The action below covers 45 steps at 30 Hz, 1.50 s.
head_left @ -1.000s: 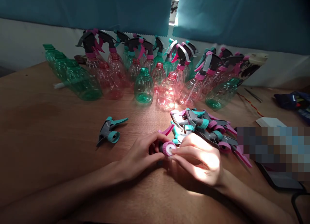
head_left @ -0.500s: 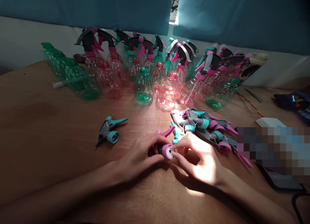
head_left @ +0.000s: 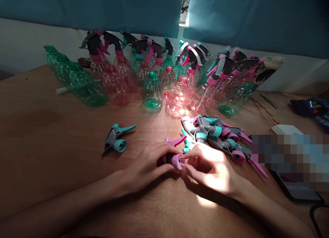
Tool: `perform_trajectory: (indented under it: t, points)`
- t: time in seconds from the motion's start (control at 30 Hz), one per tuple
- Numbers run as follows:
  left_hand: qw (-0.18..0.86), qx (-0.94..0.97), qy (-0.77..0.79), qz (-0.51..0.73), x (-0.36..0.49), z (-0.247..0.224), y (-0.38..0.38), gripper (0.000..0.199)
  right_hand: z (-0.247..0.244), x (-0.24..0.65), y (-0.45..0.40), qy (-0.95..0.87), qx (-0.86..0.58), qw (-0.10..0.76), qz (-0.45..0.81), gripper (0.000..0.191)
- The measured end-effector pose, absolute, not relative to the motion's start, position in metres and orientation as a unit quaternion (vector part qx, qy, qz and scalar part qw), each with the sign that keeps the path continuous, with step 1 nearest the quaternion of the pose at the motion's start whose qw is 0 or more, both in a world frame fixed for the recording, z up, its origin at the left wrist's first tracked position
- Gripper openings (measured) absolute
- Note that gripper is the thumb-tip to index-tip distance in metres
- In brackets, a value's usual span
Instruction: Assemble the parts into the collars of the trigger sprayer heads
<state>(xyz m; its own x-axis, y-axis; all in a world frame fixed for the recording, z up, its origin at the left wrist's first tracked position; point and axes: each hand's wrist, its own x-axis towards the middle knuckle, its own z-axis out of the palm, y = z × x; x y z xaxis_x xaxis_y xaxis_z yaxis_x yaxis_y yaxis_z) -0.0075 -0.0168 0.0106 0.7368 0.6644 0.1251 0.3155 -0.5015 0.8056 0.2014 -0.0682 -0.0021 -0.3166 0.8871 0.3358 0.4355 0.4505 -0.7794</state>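
Observation:
A pink and dark grey spray head (head_left: 177, 161) is gripped by my left hand (head_left: 151, 162), its round collar facing right and its pink trigger pointing up and right. Inside the collar a small white disc shows. My right hand (head_left: 213, 166) has its thumb and index fingertip closed at the collar's rim, touching it. To the left, a grey and teal spray head (head_left: 113, 138) lies on the wooden table (head_left: 64, 138). Just behind my right hand is a pile of grey, teal and pink spray heads (head_left: 217, 131).
Behind stand several clear green (head_left: 153, 92) and pink bottles (head_left: 177, 97), many topped with spray heads. On the right are a white box (head_left: 286, 129), a dark flat device (head_left: 300, 190), a black cable (head_left: 314, 219) and a dark packet (head_left: 312, 107).
The collar has turned slightly to the right, and the white disc is seen more edge-on. The fingertips of my right hand have shifted from the disc to the collar's rim.

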Motion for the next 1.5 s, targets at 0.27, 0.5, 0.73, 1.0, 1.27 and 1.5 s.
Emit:
perform_trajectory:
  t: [0.27, 0.5, 0.73, 1.0, 1.27, 1.5]
  points:
    - [0.404, 0.836, 0.294, 0.228, -0.006, 0.012, -0.016, 0.018, -0.005, 0.201, -0.067, -0.766, -0.433, 0.396, 0.263, 0.019]
    - [0.407, 0.842, 0.273, 0.226, -0.004, 0.008, -0.014, 0.016, -0.005, 0.194, -0.067, -0.765, -0.437, 0.398, 0.255, 0.017]
    - [0.400, 0.847, 0.275, 0.219, -0.004, 0.009, -0.013, 0.020, -0.001, 0.197, -0.068, -0.761, -0.450, 0.400, 0.242, 0.019]
    - [0.390, 0.849, 0.283, 0.219, -0.004, 0.009, -0.014, 0.023, 0.008, 0.202, -0.068, -0.788, -0.445, 0.361, 0.227, 0.019]
    - [0.372, 0.855, 0.281, 0.227, -0.003, 0.010, -0.015, 0.021, 0.000, 0.194, -0.072, -0.767, -0.443, 0.392, 0.248, 0.016]
    - [0.230, 0.890, 0.263, 0.291, -0.002, 0.013, -0.010, 0.025, 0.000, 0.199, -0.066, -0.719, -0.449, 0.515, 0.130, 0.006]
